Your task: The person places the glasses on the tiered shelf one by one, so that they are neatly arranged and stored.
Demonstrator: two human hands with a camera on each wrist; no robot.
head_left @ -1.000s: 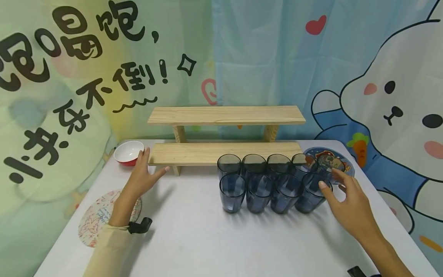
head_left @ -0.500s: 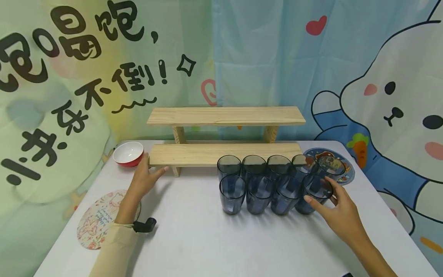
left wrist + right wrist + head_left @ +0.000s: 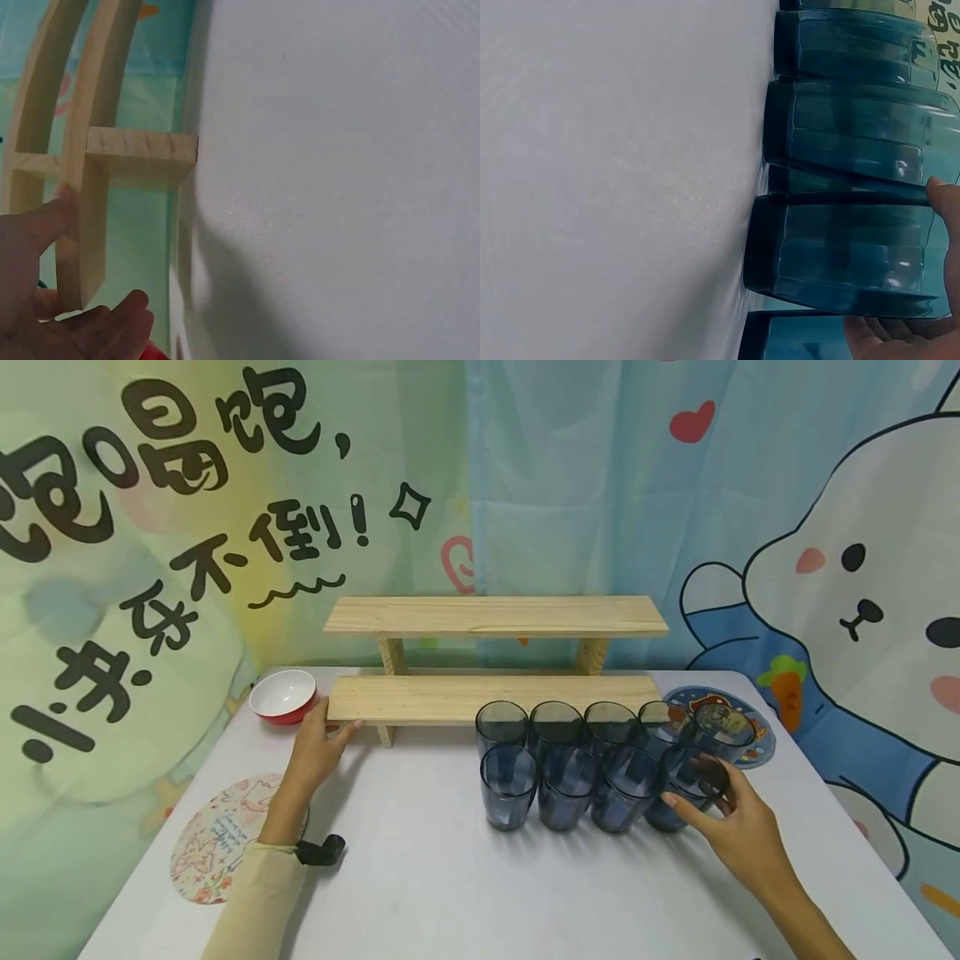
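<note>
A two-tier wooden shelf (image 3: 491, 700) stands at the back of the table. My left hand (image 3: 317, 753) holds the left end of its lower board, thumb on the front edge; in the left wrist view the other fingers (image 3: 127, 319) lie around the board's end. Dark blue glass tumblers stand upright in two rows before the shelf's right half. My right hand (image 3: 742, 831) grips the front row's rightmost tumbler (image 3: 678, 793) near its rim, thumb on the near side. In the right wrist view this tumbler (image 3: 840, 255) stands close beside its neighbour (image 3: 847, 131).
A red bowl with white inside (image 3: 283, 695) sits left of the shelf. On the table's left lies a round patterned mat (image 3: 217, 847). A blue round mat (image 3: 761, 739) lies at the back right, partly behind the tumblers. A printed curtain (image 3: 540, 510) hangs behind the table.
My right hand has moved left and closed around the front right tumbler. My left hand has come in against the shelf's left end and taken hold of it.
</note>
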